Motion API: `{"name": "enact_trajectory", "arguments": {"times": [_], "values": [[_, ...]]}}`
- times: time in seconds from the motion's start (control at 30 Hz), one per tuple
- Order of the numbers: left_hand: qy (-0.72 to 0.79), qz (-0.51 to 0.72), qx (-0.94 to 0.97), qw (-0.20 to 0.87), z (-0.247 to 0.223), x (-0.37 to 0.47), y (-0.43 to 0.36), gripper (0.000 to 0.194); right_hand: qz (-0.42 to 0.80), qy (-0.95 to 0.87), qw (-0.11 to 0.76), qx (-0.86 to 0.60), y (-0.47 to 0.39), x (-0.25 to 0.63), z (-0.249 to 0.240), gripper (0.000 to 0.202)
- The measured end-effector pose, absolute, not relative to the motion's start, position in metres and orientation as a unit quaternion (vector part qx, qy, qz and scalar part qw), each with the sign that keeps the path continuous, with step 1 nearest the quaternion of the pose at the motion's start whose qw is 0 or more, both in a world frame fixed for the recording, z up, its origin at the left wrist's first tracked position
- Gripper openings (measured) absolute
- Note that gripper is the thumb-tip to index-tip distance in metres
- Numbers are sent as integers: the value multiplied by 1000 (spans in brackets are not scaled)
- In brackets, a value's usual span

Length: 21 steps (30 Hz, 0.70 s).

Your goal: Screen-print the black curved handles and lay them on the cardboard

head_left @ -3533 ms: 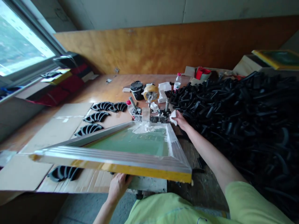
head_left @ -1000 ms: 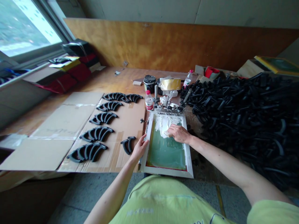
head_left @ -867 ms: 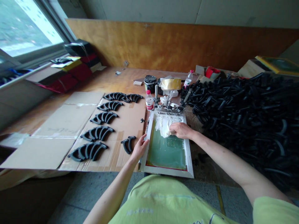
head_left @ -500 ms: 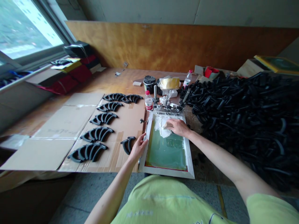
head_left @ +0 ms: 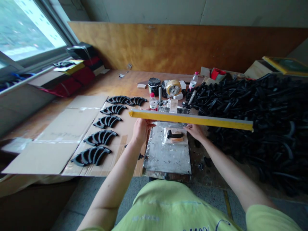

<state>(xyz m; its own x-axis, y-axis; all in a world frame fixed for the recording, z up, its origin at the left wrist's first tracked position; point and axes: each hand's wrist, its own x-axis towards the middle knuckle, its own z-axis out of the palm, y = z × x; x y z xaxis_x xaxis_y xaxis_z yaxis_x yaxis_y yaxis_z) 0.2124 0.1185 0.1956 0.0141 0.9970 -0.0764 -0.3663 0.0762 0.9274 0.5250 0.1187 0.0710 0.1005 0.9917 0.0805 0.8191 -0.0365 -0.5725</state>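
Observation:
A frame (head_left: 192, 119) is raised over the work spot, its yellow and grey edge facing me. My left hand (head_left: 141, 130) grips this frame near its left end, with a fingertip showing above the edge and other fingers below. Under its middle, my right hand (head_left: 194, 131) has its fingers pinched at a thin grey edge; what they hold is too small to tell. Below lies a flat grey metal plate (head_left: 166, 160), with a curved black piece (head_left: 175, 134) on a light block between my hands.
Rows of curved black pieces (head_left: 99, 138) lie on cardboard (head_left: 51, 158) at left. A large black heap (head_left: 250, 128) fills the right. Behind stand bottles (head_left: 193, 81), a black-lidded tub (head_left: 154, 86) and a tape roll (head_left: 173, 88).
The frame that lay flat has tilted up, uncovering the plate and black piece. My left hand has risen with it. The white cloth under my right hand is out of sight.

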Motion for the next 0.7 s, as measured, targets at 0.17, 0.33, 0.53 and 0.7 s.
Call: {"name": "enact_trajectory", "arguments": {"times": [0.17,0.33,0.53,0.7], "values": [[469,394,305,729,132,235,67,55,92,-761,194,-613,68,451,66,15],[506,312,238,768,83,231,20,48,104,-844,232,-473,25,408,79,16],[743,277,311,524,41,101,25,55,73,-603,204,-768,52,527,47,18],[820,89,396,404,10,33,24,55,205,-524,105,-820,59,616,15,14]]}}
